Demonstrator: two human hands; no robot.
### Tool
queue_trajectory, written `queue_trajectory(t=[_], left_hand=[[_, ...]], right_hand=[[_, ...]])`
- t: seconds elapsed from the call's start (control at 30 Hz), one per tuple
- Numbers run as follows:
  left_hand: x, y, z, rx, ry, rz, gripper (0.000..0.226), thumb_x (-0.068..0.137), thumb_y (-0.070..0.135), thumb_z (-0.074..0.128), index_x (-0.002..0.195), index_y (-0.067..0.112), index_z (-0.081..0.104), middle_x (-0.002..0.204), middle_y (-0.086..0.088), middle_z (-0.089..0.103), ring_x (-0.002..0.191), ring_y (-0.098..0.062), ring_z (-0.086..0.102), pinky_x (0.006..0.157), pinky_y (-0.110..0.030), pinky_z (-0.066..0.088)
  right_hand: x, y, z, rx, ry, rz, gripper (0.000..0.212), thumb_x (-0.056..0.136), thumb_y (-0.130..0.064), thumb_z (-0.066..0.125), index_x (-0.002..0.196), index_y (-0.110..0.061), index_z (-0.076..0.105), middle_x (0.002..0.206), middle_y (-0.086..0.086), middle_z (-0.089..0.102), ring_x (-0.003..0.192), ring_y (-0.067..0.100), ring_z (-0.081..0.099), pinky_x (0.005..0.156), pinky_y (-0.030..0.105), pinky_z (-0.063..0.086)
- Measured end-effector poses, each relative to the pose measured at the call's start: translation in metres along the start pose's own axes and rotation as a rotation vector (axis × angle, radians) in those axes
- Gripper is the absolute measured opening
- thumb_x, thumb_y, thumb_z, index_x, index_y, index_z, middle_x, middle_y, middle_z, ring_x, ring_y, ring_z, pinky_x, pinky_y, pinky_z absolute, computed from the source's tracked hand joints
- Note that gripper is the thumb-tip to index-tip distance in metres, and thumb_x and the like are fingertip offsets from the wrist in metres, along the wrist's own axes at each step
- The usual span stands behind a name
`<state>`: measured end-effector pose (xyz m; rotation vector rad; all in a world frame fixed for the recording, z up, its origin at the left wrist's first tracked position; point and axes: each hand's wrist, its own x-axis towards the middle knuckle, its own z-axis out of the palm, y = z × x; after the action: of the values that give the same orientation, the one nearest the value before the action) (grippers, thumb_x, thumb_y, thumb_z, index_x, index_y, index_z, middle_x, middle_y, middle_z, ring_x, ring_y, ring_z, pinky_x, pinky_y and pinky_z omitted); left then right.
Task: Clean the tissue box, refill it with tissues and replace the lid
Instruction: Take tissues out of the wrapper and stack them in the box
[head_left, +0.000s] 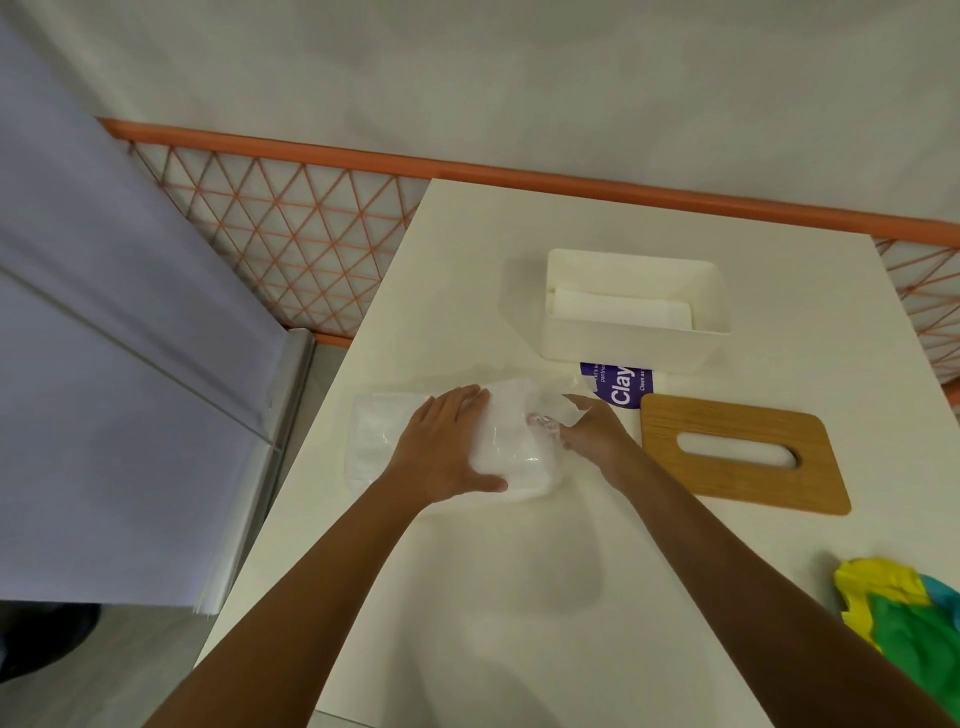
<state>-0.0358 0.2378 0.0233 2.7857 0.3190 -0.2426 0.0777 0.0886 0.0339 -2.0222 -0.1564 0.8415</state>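
Observation:
A white tissue box (631, 340) stands open at the back of the table, with a stack of white tissues (621, 310) lying inside. Its wooden lid (743, 452) with an oval slot lies flat to the right of my hands. In the middle lies a clear plastic tissue pack (511, 447). My left hand (447, 447) presses on the pack's left side, thumb along its near edge. My right hand (589, 428) grips the pack's torn wrapper at its right end, fingers partly inside the plastic.
A purple and white wrapper (623, 387) lies between the box and the lid. A yellow, green and blue cloth (904, 618) sits at the table's right edge. An orange lattice rail (291, 249) runs behind the white table (519, 597); a grey panel (104, 364) stands left.

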Motion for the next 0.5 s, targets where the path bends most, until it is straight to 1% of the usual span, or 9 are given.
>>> queue_trajectory(t=[0.07,0.13,0.17,0.2,0.3,0.37,0.43,0.47,0.5], left_hand=[[-0.002,-0.002,-0.001,-0.029,0.018,0.007,0.107,0.070,0.062,0.067,0.149,0.019,0.010,0.157,0.004,0.010,0.145,-0.014,0.010,0.119,-0.030,0.008],[-0.003,-0.004,-0.001,-0.051,0.023,0.013,0.111,0.065,0.066,0.067,0.149,0.019,0.012,0.156,0.004,0.012,0.144,-0.014,0.012,0.118,-0.030,0.008],[-0.003,-0.005,0.000,-0.051,0.022,0.016,0.112,0.064,0.068,0.066,0.149,0.019,0.013,0.156,0.004,0.012,0.144,-0.014,0.013,0.118,-0.030,0.008],[-0.003,-0.005,0.001,-0.048,0.019,0.018,0.112,0.064,0.069,0.066,0.149,0.020,0.013,0.156,0.004,0.013,0.144,-0.014,0.013,0.118,-0.031,0.008],[-0.004,-0.006,0.003,-0.048,0.002,0.012,0.113,0.062,0.070,0.067,0.149,0.020,0.014,0.156,0.005,0.013,0.144,-0.014,0.013,0.118,-0.031,0.006],[-0.004,-0.005,0.002,-0.065,0.004,0.009,0.117,0.057,0.075,0.063,0.149,0.021,0.016,0.156,0.005,0.015,0.144,-0.013,0.014,0.119,-0.031,0.007],[-0.004,-0.004,0.002,-0.084,0.016,0.008,0.113,0.060,0.072,0.066,0.148,0.021,0.018,0.156,0.006,0.016,0.143,-0.012,0.015,0.119,-0.031,0.009],[-0.004,-0.004,0.002,-0.089,0.020,0.007,0.110,0.063,0.069,0.068,0.148,0.021,0.018,0.155,0.006,0.017,0.143,-0.012,0.015,0.119,-0.031,0.009],[-0.003,-0.004,0.001,-0.086,0.022,0.007,0.107,0.065,0.067,0.068,0.148,0.021,0.018,0.155,0.006,0.017,0.143,-0.013,0.016,0.119,-0.032,0.010]], right_hand=[[-0.001,-0.004,-0.007,0.044,-0.006,-0.005,0.026,0.085,-0.001,0.058,0.109,-0.013,0.060,0.085,0.003,0.057,0.065,0.009,0.049,0.058,0.012,0.041],[-0.002,-0.003,-0.014,0.172,-0.028,0.011,0.018,0.086,-0.008,0.060,0.103,-0.008,0.064,0.090,0.009,0.061,0.077,0.019,0.057,0.071,0.022,0.046],[-0.002,-0.001,-0.016,0.230,-0.036,0.032,0.016,0.085,-0.012,0.062,0.100,-0.007,0.065,0.092,0.011,0.062,0.080,0.021,0.056,0.070,0.025,0.047],[-0.002,0.002,-0.018,0.242,-0.035,0.049,0.015,0.085,-0.014,0.063,0.098,-0.008,0.064,0.091,0.012,0.061,0.078,0.021,0.055,0.065,0.024,0.046],[0.000,0.008,-0.017,0.042,0.043,0.055,0.010,0.089,-0.013,0.058,0.099,-0.010,0.056,0.085,0.008,0.057,0.066,0.013,0.049,0.055,0.019,0.040],[0.002,0.011,-0.015,-0.134,0.101,-0.014,0.020,0.093,-0.014,0.052,0.112,-0.009,0.055,0.096,0.008,0.056,0.073,0.013,0.053,0.057,0.018,0.042],[0.003,0.011,-0.013,-0.322,0.139,-0.088,0.031,0.095,-0.014,0.048,0.124,-0.006,0.052,0.114,0.013,0.059,0.097,0.022,0.058,0.073,0.022,0.047],[0.003,0.011,-0.012,-0.378,0.158,-0.108,0.033,0.095,-0.015,0.047,0.127,-0.005,0.051,0.123,0.014,0.058,0.107,0.026,0.056,0.084,0.025,0.046],[0.002,0.011,-0.011,-0.395,0.177,-0.121,0.034,0.094,-0.016,0.048,0.127,-0.005,0.051,0.127,0.013,0.057,0.113,0.027,0.054,0.090,0.025,0.044]])
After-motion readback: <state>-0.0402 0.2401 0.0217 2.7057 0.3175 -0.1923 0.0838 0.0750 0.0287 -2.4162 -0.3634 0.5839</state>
